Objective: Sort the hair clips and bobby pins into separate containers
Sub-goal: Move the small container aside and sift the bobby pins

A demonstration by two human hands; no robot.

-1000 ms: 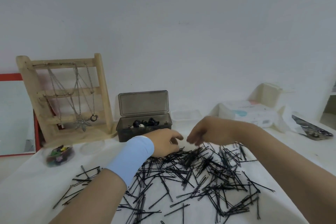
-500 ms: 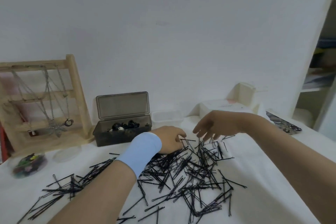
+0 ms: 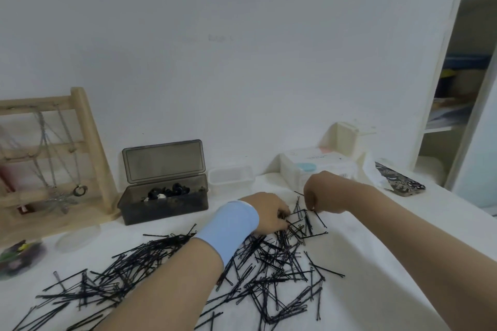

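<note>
The table (image 3: 371, 298) carried a wide heap of bobby pins (image 3: 269, 263) before me. Behind it stood the dark box (image 3: 164, 204) with hair clips (image 3: 166, 193) inside. My left hand (image 3: 269, 213) curled round some pins at the heap's far edge, and my right hand (image 3: 321, 195) pinched one. They looked light, thin and springy and tangle easily, so I judged the closed bend the best hold.

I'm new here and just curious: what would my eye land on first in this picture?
First, the big heap of thin black metal bobby pins sprawled across the white cloth in front. Next, the left hand, with a pale blue wristband, and the right hand picking pins at its far edge. At back left stands an open smoky grey plastic box holding dark clips.
</note>
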